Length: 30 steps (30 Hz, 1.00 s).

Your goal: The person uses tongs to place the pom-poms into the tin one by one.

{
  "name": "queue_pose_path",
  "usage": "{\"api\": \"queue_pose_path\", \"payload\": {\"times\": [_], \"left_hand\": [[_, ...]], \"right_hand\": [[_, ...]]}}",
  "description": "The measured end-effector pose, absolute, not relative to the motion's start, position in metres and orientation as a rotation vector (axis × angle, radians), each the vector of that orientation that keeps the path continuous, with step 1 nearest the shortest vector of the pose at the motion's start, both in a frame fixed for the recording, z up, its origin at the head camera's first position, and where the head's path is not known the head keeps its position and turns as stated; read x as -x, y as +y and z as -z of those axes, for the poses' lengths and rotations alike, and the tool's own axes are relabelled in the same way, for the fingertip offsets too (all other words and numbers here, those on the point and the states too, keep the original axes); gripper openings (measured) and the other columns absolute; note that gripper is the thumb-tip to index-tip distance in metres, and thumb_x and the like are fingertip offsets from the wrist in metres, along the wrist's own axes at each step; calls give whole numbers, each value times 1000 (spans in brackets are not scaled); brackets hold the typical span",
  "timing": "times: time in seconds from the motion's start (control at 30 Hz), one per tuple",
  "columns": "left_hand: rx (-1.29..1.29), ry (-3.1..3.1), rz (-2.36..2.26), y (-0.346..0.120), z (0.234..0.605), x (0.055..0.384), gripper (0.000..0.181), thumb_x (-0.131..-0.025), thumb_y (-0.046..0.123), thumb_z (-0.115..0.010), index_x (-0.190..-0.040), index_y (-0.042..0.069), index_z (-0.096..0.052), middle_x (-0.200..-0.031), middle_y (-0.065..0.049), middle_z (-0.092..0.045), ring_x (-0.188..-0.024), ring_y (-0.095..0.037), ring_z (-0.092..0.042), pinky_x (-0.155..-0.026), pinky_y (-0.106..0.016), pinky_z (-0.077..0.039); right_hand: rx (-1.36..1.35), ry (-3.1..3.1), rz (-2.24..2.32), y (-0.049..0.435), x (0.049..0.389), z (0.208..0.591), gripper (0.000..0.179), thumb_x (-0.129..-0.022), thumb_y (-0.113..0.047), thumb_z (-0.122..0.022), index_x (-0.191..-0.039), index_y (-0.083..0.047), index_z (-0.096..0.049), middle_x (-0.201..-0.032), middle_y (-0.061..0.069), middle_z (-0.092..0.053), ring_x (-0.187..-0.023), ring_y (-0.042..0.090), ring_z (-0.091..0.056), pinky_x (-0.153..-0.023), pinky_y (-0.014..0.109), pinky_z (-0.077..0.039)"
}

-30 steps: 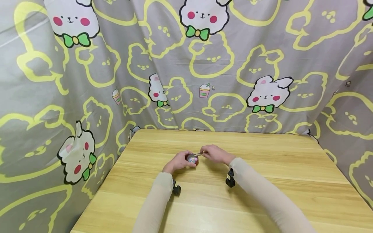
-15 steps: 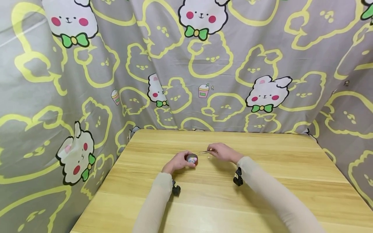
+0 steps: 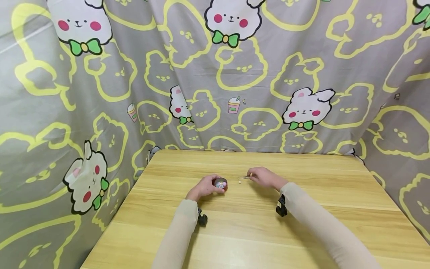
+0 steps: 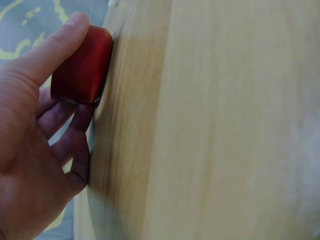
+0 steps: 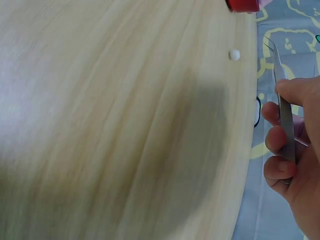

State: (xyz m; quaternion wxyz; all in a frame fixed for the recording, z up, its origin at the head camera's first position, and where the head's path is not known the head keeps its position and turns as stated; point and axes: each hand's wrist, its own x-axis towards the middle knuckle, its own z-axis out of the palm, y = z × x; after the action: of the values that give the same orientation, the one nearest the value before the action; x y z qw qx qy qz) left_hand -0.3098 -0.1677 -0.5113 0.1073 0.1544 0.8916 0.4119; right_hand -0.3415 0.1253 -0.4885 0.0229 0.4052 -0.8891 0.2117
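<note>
In the head view my left hand (image 3: 205, 186) grips a small round red tin (image 4: 82, 67) by its side. Pastel, bead-like pieces (image 3: 220, 185) show inside it; the left wrist view shows only its smooth red wall. My right hand (image 3: 266, 176) pinches a pair of metal tweezers (image 5: 283, 107) between thumb and fingers, pointed tips toward the tin. Nothing is visible between the tips, which stand slightly apart in the right wrist view. On the table below the tips lies a small white ball (image 5: 234, 55), apart from both tin and tweezers.
The wooden table (image 3: 235, 231) runs back to a grey curtain (image 3: 201, 74) printed with rabbits and yellow outlines. Curtain also hangs at both sides. Black wrist cameras (image 3: 281, 206) hang from both sleeves, above the table.
My right hand has moved right, drawing the tweezers away from over the tin. The white ball has come into view on the table. My left hand stays on the tin.
</note>
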Motion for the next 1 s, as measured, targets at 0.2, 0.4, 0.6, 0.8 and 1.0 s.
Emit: {"api": "queue_pose_path", "payload": {"times": [0.2, 0.4, 0.6, 0.8, 1.0], "left_hand": [[-455, 2625, -1219, -168, 511, 309, 49, -76, 27, -81, -118, 12, -60, -106, -1, -61, -97, -17, -55, -86, -36, -44], [-452, 2607, -1240, -167, 509, 308, 47, -76, 25, -81, -116, 13, -61, -105, -1, -61, -96, -17, -56, -85, -36, -45], [-446, 2602, -1247, -167, 510, 309, 45, -76, 24, -81, -114, 13, -61, -104, -1, -61, -95, -16, -56, -85, -36, -45], [-437, 2602, -1239, -166, 508, 308, 46, -76, 25, -81, -116, 13, -60, -104, 0, -61, -96, -16, -56, -86, -37, -44], [-431, 2591, -1249, -166, 509, 309, 46, -76, 24, -81, -115, 13, -60, -104, 0, -61, -95, -16, -56, -86, -36, -44]], "right_hand": [[-1218, -2784, -665, 128, 342, 495, 6, -92, -10, -60, -97, -11, -63, -87, -1, -63, -77, 13, -57, -72, 36, -49], [-1204, -2812, -656, 127, 341, 499, 6, -92, -11, -60, -97, -11, -63, -87, -1, -63, -78, 14, -57, -73, 36, -48], [-1203, -2826, -672, 123, 342, 501, 6, -93, -13, -59, -97, -12, -63, -89, -2, -63, -80, 14, -57, -74, 37, -48], [-1207, -2833, -650, 120, 343, 505, 6, -93, -13, -60, -97, -12, -64, -89, -1, -63, -80, 14, -58, -74, 37, -48], [-1240, -2791, -639, 120, 343, 507, 5, -92, -10, -60, -96, -10, -63, -86, 0, -63, -77, 16, -58, -74, 40, -48]]}}
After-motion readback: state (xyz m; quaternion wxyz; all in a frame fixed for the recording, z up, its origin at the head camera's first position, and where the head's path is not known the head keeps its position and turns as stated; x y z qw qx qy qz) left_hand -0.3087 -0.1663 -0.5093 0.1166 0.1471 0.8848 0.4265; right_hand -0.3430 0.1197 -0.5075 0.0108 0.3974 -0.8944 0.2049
